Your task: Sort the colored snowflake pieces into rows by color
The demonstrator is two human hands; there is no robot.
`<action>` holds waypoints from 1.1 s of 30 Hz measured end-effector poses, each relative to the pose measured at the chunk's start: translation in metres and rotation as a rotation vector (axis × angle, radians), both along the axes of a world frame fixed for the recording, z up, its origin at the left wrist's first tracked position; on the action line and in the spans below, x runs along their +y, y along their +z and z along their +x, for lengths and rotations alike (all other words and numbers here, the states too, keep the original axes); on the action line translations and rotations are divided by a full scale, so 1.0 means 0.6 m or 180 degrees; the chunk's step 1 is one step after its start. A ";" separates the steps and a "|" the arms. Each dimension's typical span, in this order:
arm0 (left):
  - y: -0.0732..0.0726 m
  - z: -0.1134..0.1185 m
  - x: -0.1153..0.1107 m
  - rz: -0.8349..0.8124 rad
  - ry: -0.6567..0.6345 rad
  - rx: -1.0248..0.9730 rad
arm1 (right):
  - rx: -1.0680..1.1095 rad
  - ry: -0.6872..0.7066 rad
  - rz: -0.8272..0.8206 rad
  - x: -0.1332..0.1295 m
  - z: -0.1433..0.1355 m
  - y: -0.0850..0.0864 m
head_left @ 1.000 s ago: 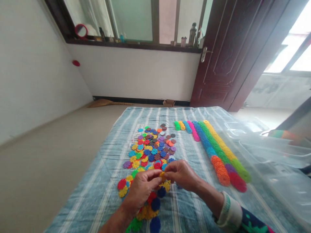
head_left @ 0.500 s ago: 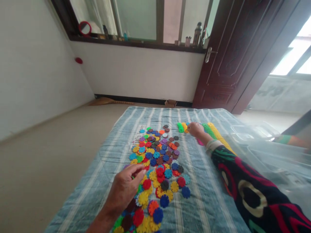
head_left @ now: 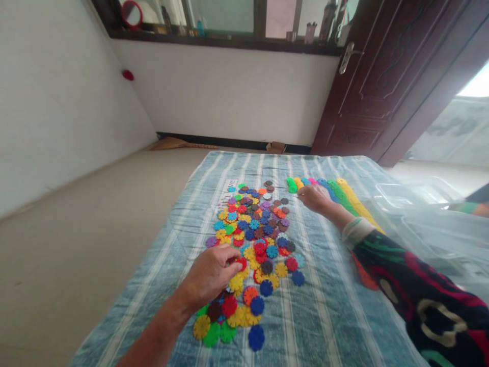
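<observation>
My left hand point(head_left: 214, 270) is over the near left side of a spread of colourful notched plastic discs point(head_left: 254, 224). Its thumb and index finger are closed on a red disc point(head_left: 241, 263) at the edge of the pile. My right hand point(head_left: 316, 198) is at the near ends of short disc rows, its fingers pinched together; whatever they hold is hidden. Beside it, discs stand packed in rows by colour: a short green row point(head_left: 292, 185), a yellow one point(head_left: 298, 183), then blue and pink, with longer green point(head_left: 346, 203) and yellow rows point(head_left: 359, 206) to the right.
Clear plastic containers point(head_left: 428, 224) stand at the right of the striped cloth point(head_left: 305, 306). Something orange point(head_left: 364, 275) lies partly under my right sleeve. Beyond the far edge are a wooden door point(head_left: 367, 92), a broom point(head_left: 171, 143) and a small cardboard box point(head_left: 275, 147).
My left hand has moved right, bringing its fingertips onto the red disc. My right hand has drawn back from the rows towards me, uncovering blue and pink row ends. The view has tilted down.
</observation>
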State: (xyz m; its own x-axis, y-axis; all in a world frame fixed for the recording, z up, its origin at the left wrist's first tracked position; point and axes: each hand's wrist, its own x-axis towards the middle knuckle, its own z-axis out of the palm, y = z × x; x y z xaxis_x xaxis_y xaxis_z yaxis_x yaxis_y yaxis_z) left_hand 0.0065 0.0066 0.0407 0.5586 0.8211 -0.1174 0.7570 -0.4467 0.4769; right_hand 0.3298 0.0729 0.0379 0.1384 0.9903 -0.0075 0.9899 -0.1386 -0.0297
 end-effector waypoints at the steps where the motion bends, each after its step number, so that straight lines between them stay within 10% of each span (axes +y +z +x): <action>1: 0.005 0.001 -0.003 -0.0037 -0.0114 0.0184 | 0.0042 0.0233 0.0018 -0.022 -0.017 0.001; 10: -0.008 0.002 -0.024 0.0369 -0.0379 0.1165 | 0.0143 0.1472 -0.0574 -0.206 -0.153 -0.014; 33: -0.007 -0.001 -0.003 -0.0287 -0.0126 -0.0272 | 0.0718 0.1308 -0.0631 -0.218 -0.185 -0.018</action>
